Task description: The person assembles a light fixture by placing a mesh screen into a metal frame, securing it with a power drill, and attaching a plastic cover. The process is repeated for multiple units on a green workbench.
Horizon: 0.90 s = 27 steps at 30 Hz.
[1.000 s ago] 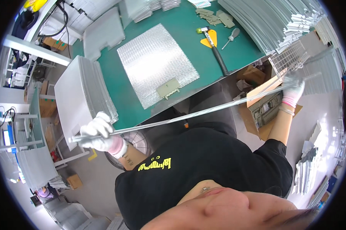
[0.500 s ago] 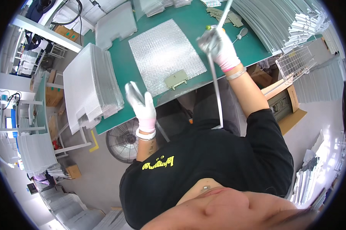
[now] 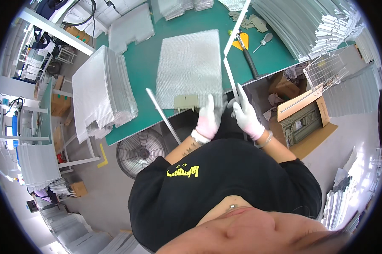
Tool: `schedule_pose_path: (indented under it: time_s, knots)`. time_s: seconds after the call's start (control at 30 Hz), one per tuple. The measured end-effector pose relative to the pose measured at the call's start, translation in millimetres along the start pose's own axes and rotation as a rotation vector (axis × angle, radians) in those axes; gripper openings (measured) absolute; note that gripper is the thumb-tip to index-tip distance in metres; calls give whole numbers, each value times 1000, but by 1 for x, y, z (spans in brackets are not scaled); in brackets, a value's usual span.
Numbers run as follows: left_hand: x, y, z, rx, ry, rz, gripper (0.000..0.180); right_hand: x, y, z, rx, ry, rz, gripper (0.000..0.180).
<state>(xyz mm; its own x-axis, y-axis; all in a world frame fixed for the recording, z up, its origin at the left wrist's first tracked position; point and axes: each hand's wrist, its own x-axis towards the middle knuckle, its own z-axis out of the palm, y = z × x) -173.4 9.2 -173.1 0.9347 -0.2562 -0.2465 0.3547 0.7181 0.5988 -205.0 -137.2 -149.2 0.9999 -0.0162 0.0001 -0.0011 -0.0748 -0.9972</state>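
A silver mesh panel (image 3: 190,63) lies on the green table (image 3: 144,67), with a beige latch (image 3: 186,101) at its near edge. My gloved left hand (image 3: 208,116) rests with straight fingers against the panel's near right corner, beside the latch. My gloved right hand (image 3: 244,112) is closed on a long thin bent metal strip (image 3: 230,72), which rises along the panel's right edge and angles off toward the far side. A second length of strip (image 3: 163,114) slants off the table's near edge to the left; its lower end is hidden behind my left forearm.
Stacks of mesh panels (image 3: 100,93) stand at the table's left end. A hammer (image 3: 247,48), a screwdriver (image 3: 264,41) and beige latches (image 3: 250,21) lie far right, beside piled metal strips (image 3: 301,21). Below are a fan (image 3: 140,149), a cardboard box (image 3: 303,120) and a wire basket (image 3: 330,72).
My right hand swung the strip from across my body up over the table, then drew back to the near edge. My left hand let go of it and reached to the panel's corner.
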Motion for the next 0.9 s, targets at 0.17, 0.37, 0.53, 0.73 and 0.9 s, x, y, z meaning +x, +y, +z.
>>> schedule_pose_path:
  time_s: [0.17, 0.37, 0.53, 0.73, 0.9]
  knots:
    - [80, 16, 11, -232, -233, 14, 36, 12, 11, -4, 290, -104, 73, 56]
    - [101, 9, 25, -262, -76, 76, 25, 27, 6, -15, 562, -163, 136, 56]
    - [101, 7, 20, -197, -79, 119, 23, 26, 7, -18, 604, -171, 134, 57]
    - [105, 3, 26, -223, -2, 115, 24, 12, 8, -11, 478, -123, 162, 56]
    - [104, 2, 30, -198, -11, 158, 26, 0, -3, -13, 507, -162, 160, 55]
